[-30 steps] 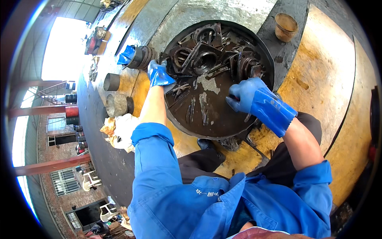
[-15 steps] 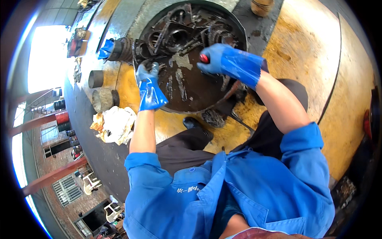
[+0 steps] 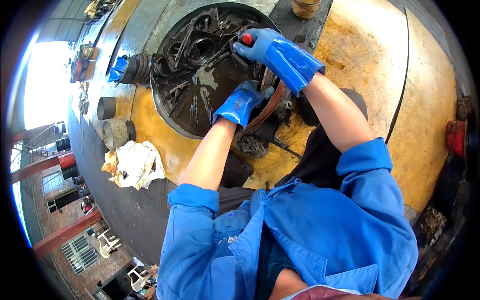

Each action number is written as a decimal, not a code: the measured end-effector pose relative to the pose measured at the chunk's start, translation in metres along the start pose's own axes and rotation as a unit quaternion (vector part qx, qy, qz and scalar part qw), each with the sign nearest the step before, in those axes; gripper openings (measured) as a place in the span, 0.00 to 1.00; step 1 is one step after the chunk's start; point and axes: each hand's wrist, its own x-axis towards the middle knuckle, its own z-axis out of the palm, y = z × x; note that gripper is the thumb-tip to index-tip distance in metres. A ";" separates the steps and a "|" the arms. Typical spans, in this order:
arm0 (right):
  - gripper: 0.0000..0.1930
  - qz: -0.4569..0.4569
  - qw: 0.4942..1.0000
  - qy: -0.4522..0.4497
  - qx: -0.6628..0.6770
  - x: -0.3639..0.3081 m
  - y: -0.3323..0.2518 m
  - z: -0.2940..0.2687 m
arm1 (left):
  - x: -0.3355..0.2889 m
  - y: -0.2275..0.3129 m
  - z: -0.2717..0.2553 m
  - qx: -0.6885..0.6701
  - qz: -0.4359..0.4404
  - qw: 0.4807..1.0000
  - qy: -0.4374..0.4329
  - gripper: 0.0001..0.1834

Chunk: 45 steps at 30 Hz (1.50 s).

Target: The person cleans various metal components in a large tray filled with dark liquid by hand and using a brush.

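Observation:
A wide round pan of dark, oily liquid holds several greasy metal rings and parts. My right hand, in a blue rubber glove, is closed around a red-handled tool above the pan's right side. The tool's working end is mostly hidden beneath the glove and its kind does not show. My left hand, also gloved in blue, reaches over the near right part of the pan, close to the rim. Its fingers point rightward, slightly apart, and nothing shows in them.
Left of the pan stand a stack of dark rings and two metal sleeves. A stained white rag lies on the floor. Dark wadding sits by the pan's near rim. A brown bucket stands at the back right.
My left hand has moved from the pan's left edge across to its near right side. My right hand has shifted up and slightly left with the red-handled tool. The whole view has shifted a little.

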 end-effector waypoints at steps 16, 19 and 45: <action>0.24 0.052 0.987 0.011 0.152 0.014 -0.004 -0.008 | -0.017 -0.120 -0.043 -0.197 0.083 0.974 0.072 0.24; 0.23 0.042 0.968 0.027 0.247 0.014 -0.001 -0.010 | -0.040 -0.157 -0.060 -0.372 0.089 0.919 0.094 0.25; 0.18 -0.060 0.973 -0.221 0.005 -0.023 -0.028 0.051 | 0.037 -0.173 -0.244 -0.772 0.099 0.603 0.173 0.25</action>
